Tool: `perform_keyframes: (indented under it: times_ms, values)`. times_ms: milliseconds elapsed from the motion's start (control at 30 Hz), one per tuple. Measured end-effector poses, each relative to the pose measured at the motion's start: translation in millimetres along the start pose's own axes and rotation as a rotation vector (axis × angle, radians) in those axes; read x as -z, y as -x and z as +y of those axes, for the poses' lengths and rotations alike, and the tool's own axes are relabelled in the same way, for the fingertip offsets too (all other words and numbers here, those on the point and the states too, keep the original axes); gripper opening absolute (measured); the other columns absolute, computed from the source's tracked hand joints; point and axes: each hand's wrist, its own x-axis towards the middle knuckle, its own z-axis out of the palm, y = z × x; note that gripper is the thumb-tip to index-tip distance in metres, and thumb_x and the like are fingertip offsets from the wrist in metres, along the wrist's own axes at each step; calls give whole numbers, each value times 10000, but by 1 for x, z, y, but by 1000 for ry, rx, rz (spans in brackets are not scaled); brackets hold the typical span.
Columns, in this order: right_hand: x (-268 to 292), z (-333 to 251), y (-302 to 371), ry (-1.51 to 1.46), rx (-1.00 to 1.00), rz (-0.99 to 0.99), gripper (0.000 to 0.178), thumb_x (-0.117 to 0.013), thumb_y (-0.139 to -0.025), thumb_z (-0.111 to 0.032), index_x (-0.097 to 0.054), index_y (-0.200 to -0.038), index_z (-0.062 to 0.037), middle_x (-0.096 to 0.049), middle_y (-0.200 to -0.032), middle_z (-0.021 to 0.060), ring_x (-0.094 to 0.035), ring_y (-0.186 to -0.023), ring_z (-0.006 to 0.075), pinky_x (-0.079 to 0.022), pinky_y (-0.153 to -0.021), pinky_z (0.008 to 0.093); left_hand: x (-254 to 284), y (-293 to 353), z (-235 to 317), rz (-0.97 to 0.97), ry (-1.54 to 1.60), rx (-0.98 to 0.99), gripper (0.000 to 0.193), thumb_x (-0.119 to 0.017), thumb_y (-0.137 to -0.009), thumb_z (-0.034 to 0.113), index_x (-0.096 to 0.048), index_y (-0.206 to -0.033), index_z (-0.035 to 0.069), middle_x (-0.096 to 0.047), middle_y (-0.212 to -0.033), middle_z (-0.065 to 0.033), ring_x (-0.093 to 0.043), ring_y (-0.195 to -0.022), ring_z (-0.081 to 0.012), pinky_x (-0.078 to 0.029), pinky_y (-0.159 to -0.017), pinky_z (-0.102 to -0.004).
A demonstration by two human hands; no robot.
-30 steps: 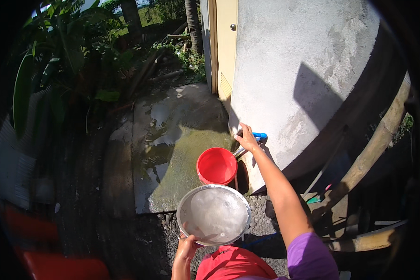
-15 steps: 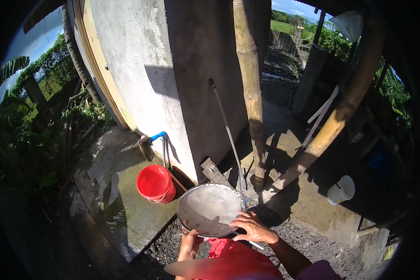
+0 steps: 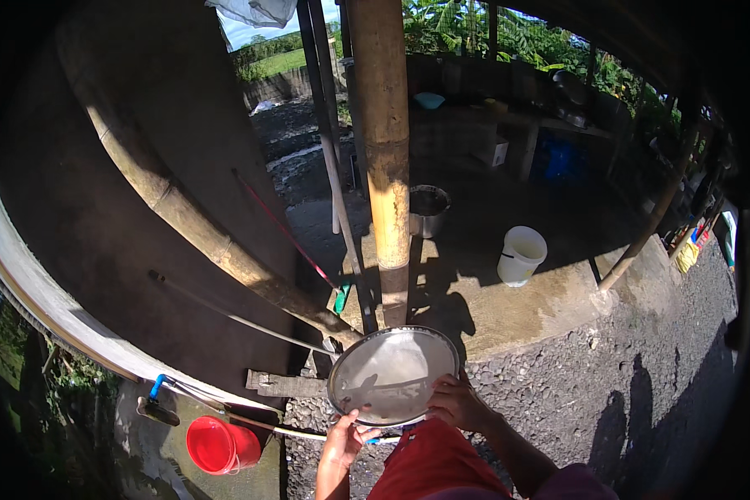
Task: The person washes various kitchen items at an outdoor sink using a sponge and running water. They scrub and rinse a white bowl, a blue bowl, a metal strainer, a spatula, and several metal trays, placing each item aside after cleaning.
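A round, shallow metal tray (image 3: pixel 392 362) with a raised rim is held in front of my body, its inner side facing up. Fine marks and shadows lie across its grey surface. My left hand (image 3: pixel 344 440) pinches the near-left rim, thumb on top and fingers below. At the near-right rim my right hand (image 3: pixel 460 406) is closed on the tray, its fingers partly in shadow. Red cloth (image 3: pixel 437 467) covers my body just below the tray.
A bamboo post (image 3: pixel 387 192) stands just beyond the tray, and another bamboo pole (image 3: pixel 175 204) is left of it. A red bucket (image 3: pixel 212 446) stands near left by a blue-piped tap (image 3: pixel 157 387). Farther right are a white bucket (image 3: pixel 521 257) and a metal pot (image 3: pixel 427 215). Gravel (image 3: pixel 550 408) lies underfoot.
My view has swung right, from the wall corner toward the shaded shelter. The tray stays in both hands; my right hand has moved from over its surface to its near-right rim.
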Motion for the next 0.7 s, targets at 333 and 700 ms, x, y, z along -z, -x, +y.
perform_keyframes:
  times_ms: [333, 700]
  values:
    - [133, 220, -36, 130, -131, 45, 213, -723, -641, -251, -604, -744, -108, -568, -823, 47, -518, -927, 212, -339, -858, 420, -158, -244, -44, -83, -63, 115, 478, -551, -814, 237, -365, -1235, 105, -467, -1207, -162, -577, -895, -364, -522, -723, -480]
    - [224, 408, -134, -235, -228, 326, 219, -750, -602, -106, -588, -734, -43, -607, -753, 63, -568, -935, 255, -457, -756, 363, -307, -422, 35, -112, -685, -552, 851, -646, -746, 98, -110, -1406, 130, -187, -1418, -149, -247, -1287, -282, -312, -992, -444]
